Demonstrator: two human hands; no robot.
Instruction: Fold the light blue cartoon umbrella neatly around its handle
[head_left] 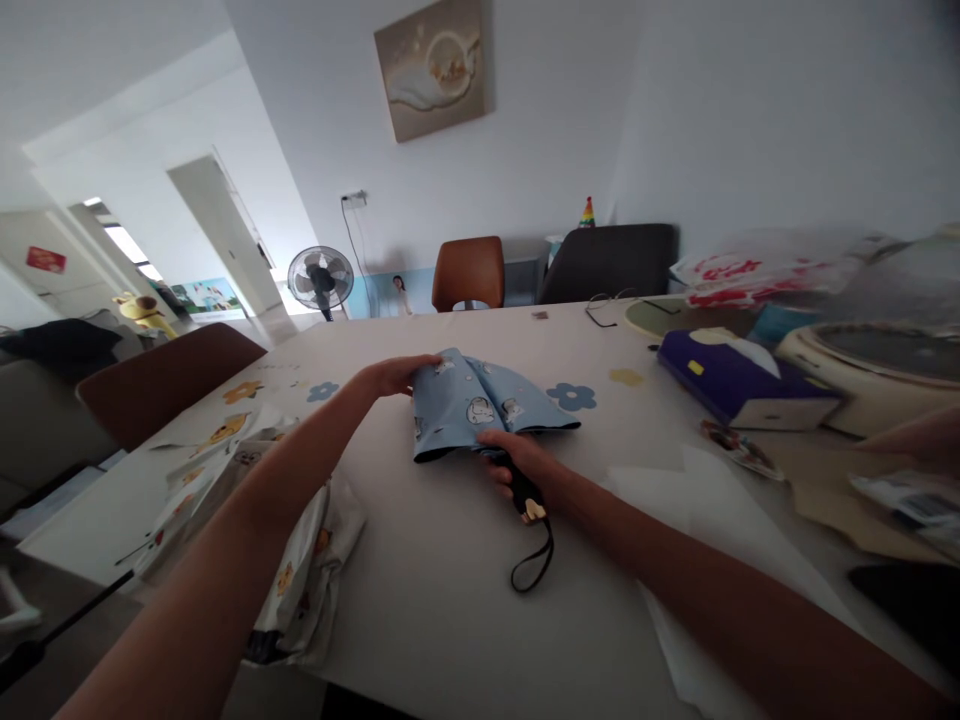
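A light blue folding umbrella point(480, 402) with small cartoon prints lies collapsed on the white table point(450, 580). My left hand point(390, 376) pinches the far top of its fabric, fingers closed on the cloth. My right hand point(517, 460) is wrapped around the black umbrella handle point(529, 500) at the near end. A black wrist strap point(534, 565) loops from the handle onto the table.
Crumpled printed plastic bags point(300, 560) lie at the left. A purple tissue box point(739, 385), a round cooker point(870, 365), papers and packets crowd the right. Brown chairs point(469, 272) and a standing fan point(321, 280) stand beyond; another person's arm point(919, 440) shows at the right.
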